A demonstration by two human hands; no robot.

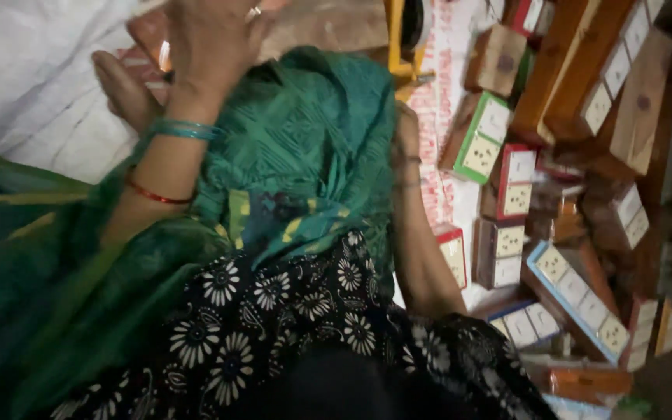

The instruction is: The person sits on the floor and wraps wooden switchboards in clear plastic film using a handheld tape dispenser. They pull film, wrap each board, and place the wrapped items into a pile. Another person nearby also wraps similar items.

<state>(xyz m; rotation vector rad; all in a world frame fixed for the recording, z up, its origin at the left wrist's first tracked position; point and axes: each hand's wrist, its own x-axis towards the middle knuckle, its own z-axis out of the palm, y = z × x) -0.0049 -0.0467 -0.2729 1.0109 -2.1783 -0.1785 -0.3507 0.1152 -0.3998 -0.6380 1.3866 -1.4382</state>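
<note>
A wide sweep of green patterned cloth (305,148) fills the middle of the scene, draped over the person's lap and arms and hanging down over a black garment printed with white flowers (274,311). Behind it, at the upper left, lies a pale white sheet (33,78).

To the right, a crowded heap of small cardboard boxes with pale switch-plate fronts (554,233) lies spread about, some standing on edge and some flat; a green-edged box (480,140) sits near the top of the pile and a long blue-edged tray of plates (581,299) lies lower down. They look unsorted, so by my reckoning whatever handling of them is under way is at a pause, with most of it left to do.

The left hand (204,39) is raised at the top of the view, a ring on one finger and blue and red bangles (184,128) at the wrist. Its fingers seem loosely spread and hold nothing I can see, though the frame cuts off the tips. The right hand (406,128) is mostly buried under the edge of the green cloth just beside the boxes, and I cannot tell whether it grips anything.
</note>
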